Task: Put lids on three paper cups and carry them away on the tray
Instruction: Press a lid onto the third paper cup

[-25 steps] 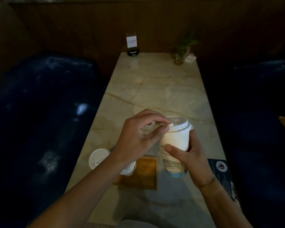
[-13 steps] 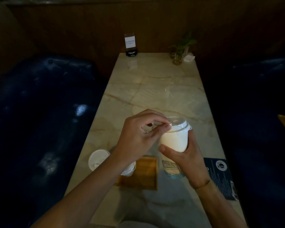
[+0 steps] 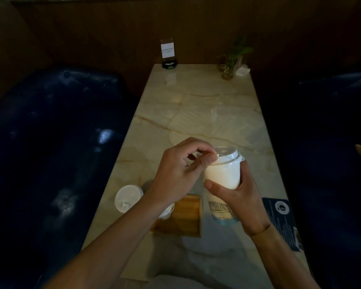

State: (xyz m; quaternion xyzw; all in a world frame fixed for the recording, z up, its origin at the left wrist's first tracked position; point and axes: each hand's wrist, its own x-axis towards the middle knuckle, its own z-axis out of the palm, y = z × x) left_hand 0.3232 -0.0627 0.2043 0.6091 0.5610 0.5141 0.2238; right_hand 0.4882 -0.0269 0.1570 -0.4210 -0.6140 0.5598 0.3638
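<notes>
My right hand (image 3: 241, 197) is wrapped around a white paper cup (image 3: 222, 174) with a blue drawing near its base, held upright above the table. A white lid (image 3: 229, 154) sits on the cup's rim. My left hand (image 3: 179, 174) pinches the lid's near-left edge with thumb and forefinger. A lidded cup (image 3: 128, 198) stands at the table's left edge. Another lidded cup (image 3: 167, 211) shows partly under my left forearm, on the wooden tray (image 3: 186, 217).
The marble table (image 3: 206, 113) runs away from me between two dark blue sofas (image 3: 50, 142). A dark leaflet (image 3: 283, 220) lies at the right edge. A sign holder (image 3: 168, 54) and a small plant in a glass (image 3: 230, 61) stand at the far end.
The cup in my right hand has tilted and shifted slightly. My left fingers have stayed pinched on the lid's rim, working along it.
</notes>
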